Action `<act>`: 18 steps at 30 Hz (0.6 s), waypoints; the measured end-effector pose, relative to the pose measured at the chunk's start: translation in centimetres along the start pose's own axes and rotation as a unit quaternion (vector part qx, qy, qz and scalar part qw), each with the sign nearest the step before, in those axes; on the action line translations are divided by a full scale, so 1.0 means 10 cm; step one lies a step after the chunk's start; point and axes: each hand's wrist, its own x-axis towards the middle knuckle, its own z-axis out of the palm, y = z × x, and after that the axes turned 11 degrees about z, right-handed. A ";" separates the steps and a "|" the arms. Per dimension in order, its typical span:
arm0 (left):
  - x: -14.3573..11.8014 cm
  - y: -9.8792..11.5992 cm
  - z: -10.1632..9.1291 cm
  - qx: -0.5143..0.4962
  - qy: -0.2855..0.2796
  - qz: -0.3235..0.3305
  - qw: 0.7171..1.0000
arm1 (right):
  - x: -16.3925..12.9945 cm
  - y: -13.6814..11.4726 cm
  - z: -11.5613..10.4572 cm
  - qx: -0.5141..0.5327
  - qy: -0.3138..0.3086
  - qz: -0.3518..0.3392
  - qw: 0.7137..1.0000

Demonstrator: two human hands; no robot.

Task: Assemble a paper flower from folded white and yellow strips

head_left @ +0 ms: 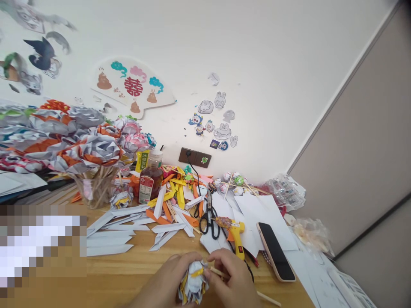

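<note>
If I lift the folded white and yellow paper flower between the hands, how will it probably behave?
The folded white and yellow paper flower is probably very light, being only thin paper. It likely crushes easily, since the left hand and right hand press loose folded petals. The thin wooden stick at its side may make it tip over when it is set down.

a yellow glue gun (pixel 236 234) lies just beside black scissors (pixel 209 220) on the wooden table (pixel 135 273). a phone (pixel 275 251) rests face up on white paper sheets (pixel 257 214). folded paper strips (pixel 128 226) lie scattered near a jar (pixel 149 183). paper flowers (pixel 80 145) stand in a glass (pixel 93 190).
</note>
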 end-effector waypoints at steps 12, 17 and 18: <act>0.02 0.01 0.00 -0.059 0.021 -0.023 0.998 | -0.01 -0.02 0.00 0.017 0.067 -0.025 0.997; 0.08 0.01 -0.03 -0.111 0.054 -0.053 0.991 | -0.02 -0.07 0.03 0.033 0.126 -0.020 0.991; 0.09 0.01 -0.04 -0.121 0.061 -0.059 0.989 | -0.02 -0.08 0.04 0.029 0.122 -0.029 0.992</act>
